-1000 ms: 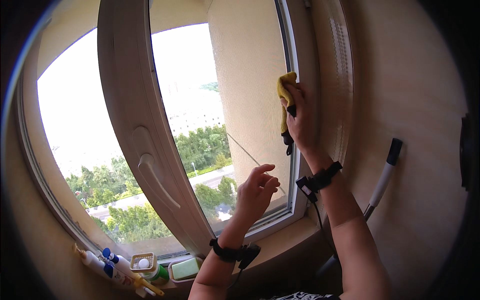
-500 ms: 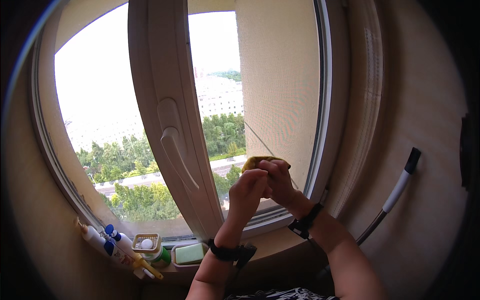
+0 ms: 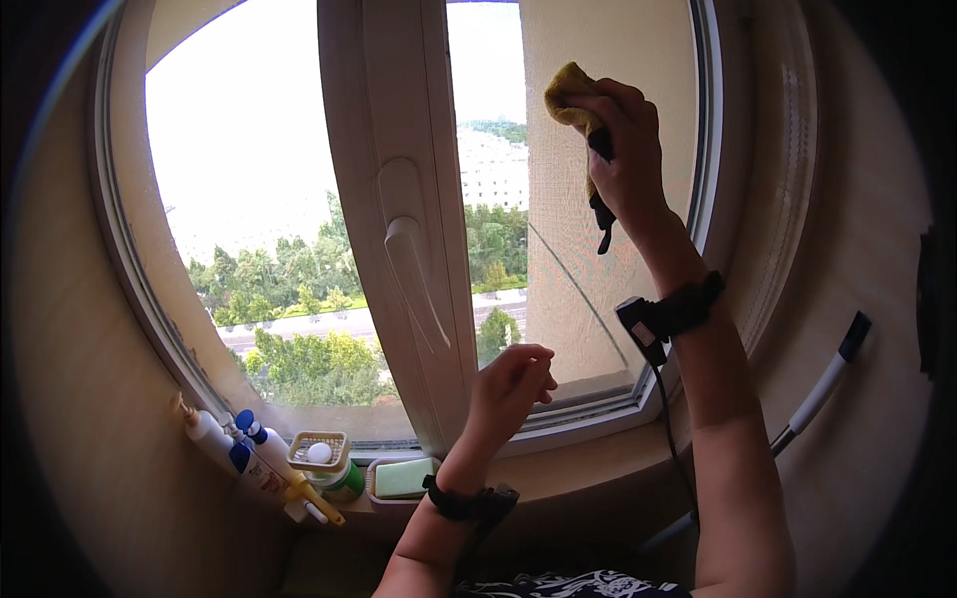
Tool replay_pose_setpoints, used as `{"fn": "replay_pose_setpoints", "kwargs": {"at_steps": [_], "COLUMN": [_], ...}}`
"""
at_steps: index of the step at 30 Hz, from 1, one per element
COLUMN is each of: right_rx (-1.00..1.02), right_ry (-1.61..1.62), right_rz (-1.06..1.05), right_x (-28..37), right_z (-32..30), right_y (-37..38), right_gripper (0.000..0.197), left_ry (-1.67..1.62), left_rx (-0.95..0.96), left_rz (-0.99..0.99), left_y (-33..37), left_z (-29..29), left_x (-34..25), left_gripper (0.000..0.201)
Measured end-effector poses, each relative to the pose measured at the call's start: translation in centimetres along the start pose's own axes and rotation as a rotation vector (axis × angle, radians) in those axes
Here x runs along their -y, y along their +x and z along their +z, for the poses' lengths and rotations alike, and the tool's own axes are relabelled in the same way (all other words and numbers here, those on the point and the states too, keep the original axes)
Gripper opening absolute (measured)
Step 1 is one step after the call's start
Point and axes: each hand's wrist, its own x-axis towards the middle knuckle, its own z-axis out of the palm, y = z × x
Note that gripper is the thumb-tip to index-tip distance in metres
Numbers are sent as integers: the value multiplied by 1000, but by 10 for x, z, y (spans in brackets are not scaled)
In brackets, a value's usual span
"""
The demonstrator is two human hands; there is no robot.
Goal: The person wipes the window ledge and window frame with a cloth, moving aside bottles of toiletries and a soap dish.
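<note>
My right hand (image 3: 628, 145) is raised at the upper part of the right window pane (image 3: 573, 209), its fingers closed around a folded yellow cloth (image 3: 570, 95). A dark edge and a black strip of the cloth hang below the palm. Whether the cloth touches the glass I cannot tell. Lower down, my left hand (image 3: 510, 387) is loosely curled in front of the bottom of the same pane, with nothing visible in it. Dark straps circle both wrists, and a small black box with a cable sits on the right one.
A window handle (image 3: 411, 274) sits on the middle frame. On the sill at left stand pump bottles (image 3: 214, 444), a soap dish (image 3: 319, 439) with a white round piece, and a tray with a green block (image 3: 406, 478). A grey-and-white pole (image 3: 822, 384) leans at the right wall.
My right hand has lifted the yellow cloth away from my left hand, up the pane. My left hand stays low, its fingers curled. The whole view has shifted slightly.
</note>
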Motion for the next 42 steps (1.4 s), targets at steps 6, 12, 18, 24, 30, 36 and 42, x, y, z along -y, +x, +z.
{"fn": "replay_pose_setpoints", "kwargs": {"at_steps": [6,12,18,24,30,36,42], "right_rx": [244,796,269,-186,-155,87,648], "right_ry": [196,157,81,-108,-83,169,155], "right_rz": [-147,-389,62,124,-73,-162,-346], "right_x": [78,87,7,-67,9,90,117], "right_z": [6,-58,-53,-7,37,44,-49], "right_y": [-133,-267,-133,7,54,-78,-290], "right_gripper": [34,14,53,36,53,34,26], "left_ry": [-26,86,166,101,96,20,-20], "left_rx": [-89,-71,-142,-74,-97,-228,-206], "left_rz": [-66,-94,-88,-62,-77,-26,-26], "left_y": [-18,-24,-30,-21,-21,-30,-36], "left_z": [-20,-12,-25,-18,-23,-39,-27], "left_x": [13,8,-13,-19,-10,7,14], "left_gripper": [14,14,14,14,13,13,12]}}
